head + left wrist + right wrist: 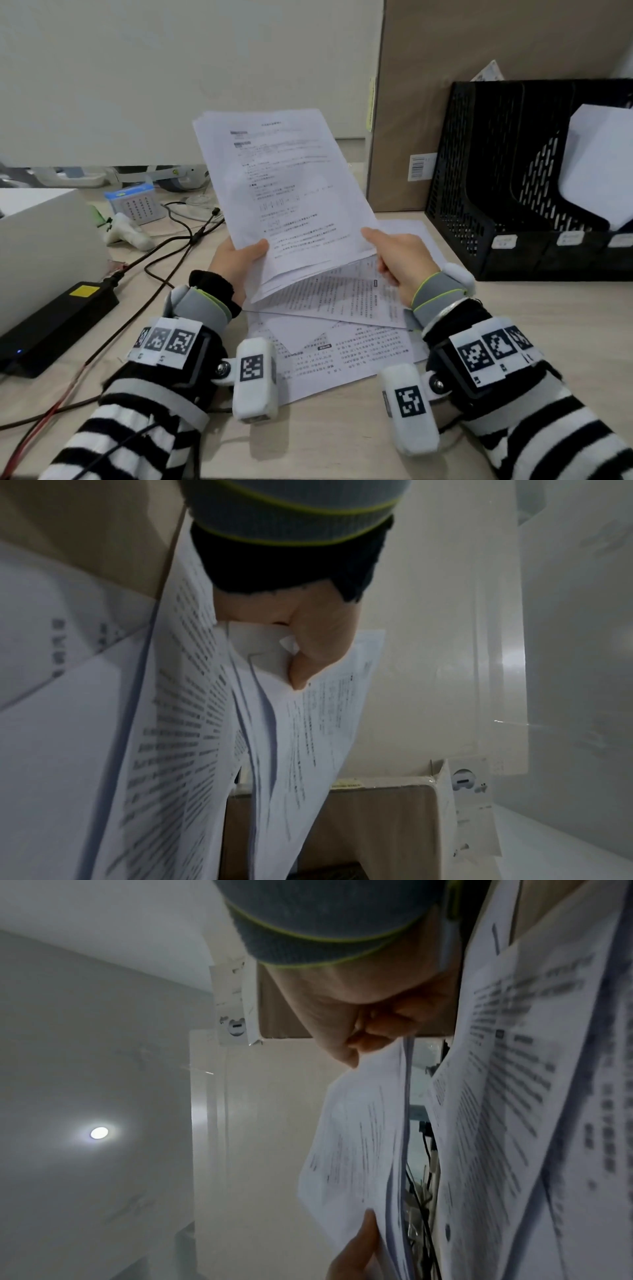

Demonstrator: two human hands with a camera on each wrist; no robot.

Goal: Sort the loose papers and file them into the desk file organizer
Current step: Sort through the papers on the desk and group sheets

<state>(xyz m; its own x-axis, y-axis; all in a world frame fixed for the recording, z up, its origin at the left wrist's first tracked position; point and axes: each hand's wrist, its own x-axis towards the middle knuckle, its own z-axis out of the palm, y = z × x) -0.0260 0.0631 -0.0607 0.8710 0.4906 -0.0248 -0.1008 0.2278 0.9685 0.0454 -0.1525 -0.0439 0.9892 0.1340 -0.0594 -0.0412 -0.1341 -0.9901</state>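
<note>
A sheaf of printed white papers (284, 192) is held up tilted above the desk. My left hand (239, 257) grips its lower left corner, thumb on the front; in the left wrist view the left hand (308, 647) pinches the sheets (301, 737). My right hand (394, 253) pinches the lower right edge, and in the right wrist view the right hand (356, 1039) holds the sheets (363, 1137). More printed pages (342, 329) lie loose on the desk under my hands. The black mesh file organizer (479, 192) stands at the right, with white paper (599, 164) in one slot.
A brown cardboard box (445, 85) stands behind the organizer. At the left lie a black power adapter (58, 325), tangled cables (164, 253), a white box (41, 233) and a small blue-topped calendar (137, 202). The desk's front edge is near my sleeves.
</note>
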